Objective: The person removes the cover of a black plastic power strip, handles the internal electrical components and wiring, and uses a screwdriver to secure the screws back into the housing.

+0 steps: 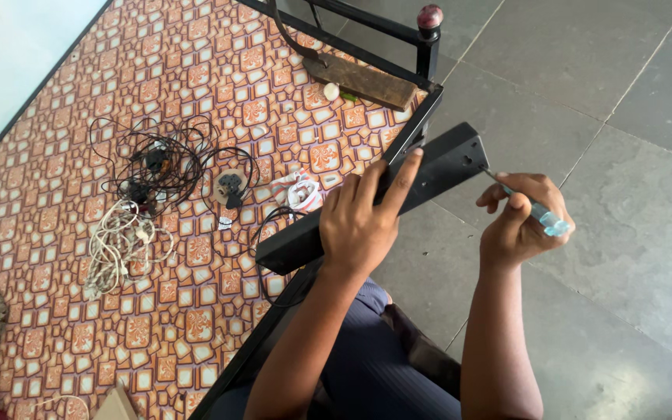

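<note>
Left hand: the left hand (359, 222) lies palm-down over the long black box (375, 201), fingers spread along its top face and thumb side wrapped round the near edge, clamped on it.
Right hand: the right hand (524, 219) is closed round the clear blue handle of a screwdriver (534, 208), fingers together on it.
Box position: the box rests across the black bed frame rail (410, 132), half over the patterned mattress (118, 78), half over the grey floor (624, 117).
Long axis: it runs from near left to far right, its far-right end face toward the screwdriver.
Key relation: the tip meets that end face, so the tool lies just right of the box and almost in line with its length; the right hand is nearer this end.
Edges and room: open floor to the right; on the left, tangled cables (149, 167) and a white cord bundle (122, 245) lie well apart from the box.
</note>
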